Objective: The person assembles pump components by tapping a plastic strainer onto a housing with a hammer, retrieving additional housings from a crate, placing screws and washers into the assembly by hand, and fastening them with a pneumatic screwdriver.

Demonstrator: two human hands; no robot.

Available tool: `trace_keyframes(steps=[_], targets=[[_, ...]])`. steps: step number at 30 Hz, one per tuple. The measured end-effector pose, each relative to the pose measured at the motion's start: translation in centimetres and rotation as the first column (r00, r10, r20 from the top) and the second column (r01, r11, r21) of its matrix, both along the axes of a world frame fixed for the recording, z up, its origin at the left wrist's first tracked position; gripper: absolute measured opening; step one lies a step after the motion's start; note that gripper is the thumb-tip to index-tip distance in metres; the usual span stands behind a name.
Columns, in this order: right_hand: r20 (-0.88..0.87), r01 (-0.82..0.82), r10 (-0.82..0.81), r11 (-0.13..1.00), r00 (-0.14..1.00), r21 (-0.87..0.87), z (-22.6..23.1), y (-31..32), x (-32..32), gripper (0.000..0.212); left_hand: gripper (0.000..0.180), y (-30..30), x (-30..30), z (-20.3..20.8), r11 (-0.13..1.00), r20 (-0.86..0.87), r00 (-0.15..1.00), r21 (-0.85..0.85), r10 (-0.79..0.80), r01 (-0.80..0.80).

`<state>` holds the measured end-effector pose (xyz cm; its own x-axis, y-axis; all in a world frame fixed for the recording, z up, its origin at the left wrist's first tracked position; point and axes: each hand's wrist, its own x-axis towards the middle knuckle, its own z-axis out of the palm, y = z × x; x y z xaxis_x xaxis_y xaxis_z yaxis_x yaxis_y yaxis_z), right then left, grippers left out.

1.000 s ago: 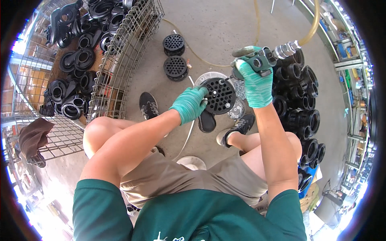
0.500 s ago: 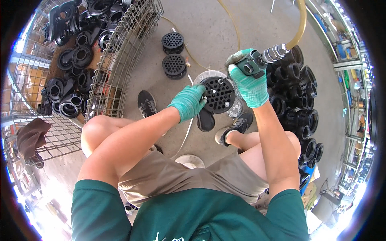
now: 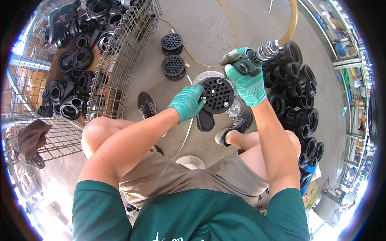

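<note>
My left hand point(image 3: 188, 103), in a green glove, is closed on the left edge of a round black drain grate point(image 3: 222, 103) full of holes. Several bolt heads show on its face, with a socket tip point(image 3: 219, 81) at the far edge. My gloved right hand point(image 3: 248, 83) grips a dark green air driver point(image 3: 244, 63) above the grate's far right side. A metal coupling point(image 3: 268, 50) joins the driver to a yellow air hose point(image 3: 290, 24). Under the grate, a black spout-like part point(image 3: 205, 121) sticks out toward me. A pale round base point(image 3: 206, 74) shows behind it.
Two more black grated pieces point(image 3: 173, 67) stand on the floor, far left of my hands. A wire cage point(image 3: 124, 60) of black fittings is at left. Stacked black ring fittings point(image 3: 297, 116) lie at right. A clear container of small hardware point(image 3: 235, 109) sits beside the grate.
My right hand and the air driver have shifted slightly left and away from me, with the hose following. My left hand stays on the grate.
</note>
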<state>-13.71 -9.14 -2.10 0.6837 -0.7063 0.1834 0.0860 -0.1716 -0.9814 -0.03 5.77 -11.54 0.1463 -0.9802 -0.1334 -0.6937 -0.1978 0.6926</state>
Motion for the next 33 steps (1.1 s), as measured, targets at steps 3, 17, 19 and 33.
trace_keyframes(steps=[3, 17, 19, 33], targets=[[-0.007, -0.004, 0.004, 1.0, 1.0, -0.006, -0.1, -0.1, 0.0, 0.024, 0.022, 0.1, 0.1, 0.2, 1.0, 0.022, 1.0, 0.022, 0.002, -0.003], [-0.055, -0.044, 0.047, 0.998, 0.997, 0.053, 1.3, 0.0, -0.1, 0.031, 0.025, -0.1, -0.1, 0.0, 0.999, 0.013, 1.0, 0.035, 0.012, -0.013], [0.056, -0.008, 0.004, 0.997, 0.998, 0.083, 2.6, 0.7, -0.7, 0.031, 0.026, 0.1, 0.0, 0.5, 0.999, 0.013, 1.0, 0.046, 0.015, -0.015], [-0.012, 0.033, -0.031, 0.99, 0.999, 0.14, 1.9, 4.8, -5.9, 0.031, 0.028, 0.1, 0.2, 0.4, 0.994, 0.016, 1.0, 0.109, -0.005, 0.003]])
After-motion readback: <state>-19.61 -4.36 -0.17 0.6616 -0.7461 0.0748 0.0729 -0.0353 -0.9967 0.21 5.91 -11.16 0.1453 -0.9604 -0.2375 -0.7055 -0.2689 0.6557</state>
